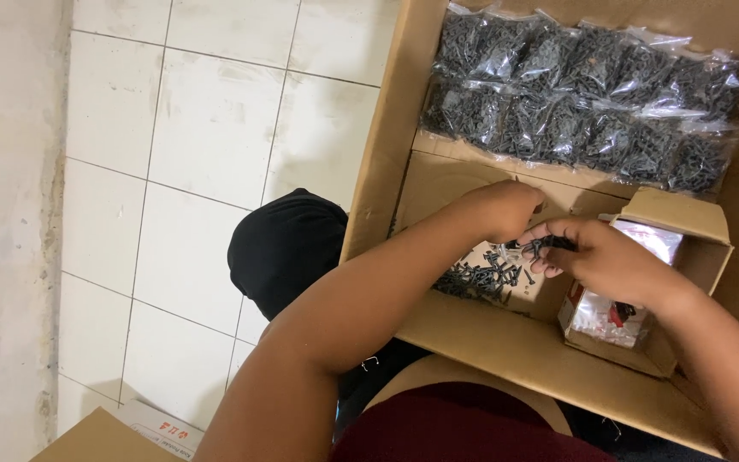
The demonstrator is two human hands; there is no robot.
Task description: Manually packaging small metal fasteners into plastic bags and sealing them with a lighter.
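My left hand (502, 210) and my right hand (596, 252) meet inside a large cardboard box (387, 162). Both pinch a small bunch of black screws (540, 246) between the fingertips. Just below them a loose pile of black screws (481, 278) lies on the box floor. To the right of my right hand stands a small open carton (686, 218) with clear plastic bags inside.
Several clear bags filled with black screws (583, 98) lie in rows at the far side of the box. A black cloth bundle (284, 244) rests on the white tiled floor (198, 128) left of the box. Another carton's corner (104, 436) shows at the bottom left.
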